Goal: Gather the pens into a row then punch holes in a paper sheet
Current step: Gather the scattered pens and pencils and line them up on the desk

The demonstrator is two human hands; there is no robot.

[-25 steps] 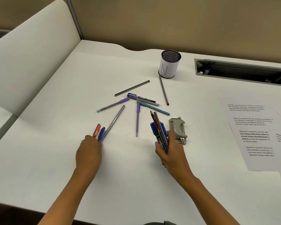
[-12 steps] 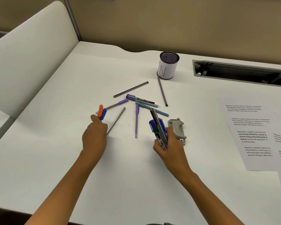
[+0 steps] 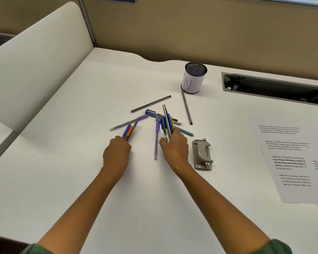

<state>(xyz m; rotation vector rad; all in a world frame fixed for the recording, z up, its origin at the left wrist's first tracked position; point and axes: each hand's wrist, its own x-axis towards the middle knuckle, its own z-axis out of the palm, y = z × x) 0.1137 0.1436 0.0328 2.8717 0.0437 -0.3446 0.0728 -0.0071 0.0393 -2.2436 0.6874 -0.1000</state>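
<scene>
Purple pen (image 3: 156,140) between hands | left hand (image 3: 116,154) grips orange-blue pens (image 3: 128,132) | right hand (image 3: 174,147) grips pen bundle (image 3: 167,123)

You get bright, even overhead light, faint soft shadows under your forearms, and wide-angle bending at the edges.

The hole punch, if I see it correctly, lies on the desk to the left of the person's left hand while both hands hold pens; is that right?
Not quite. The head view shows the hole punch on the desk to the right of the right hand, not left of the left hand. Both hands do hold pens.
</scene>
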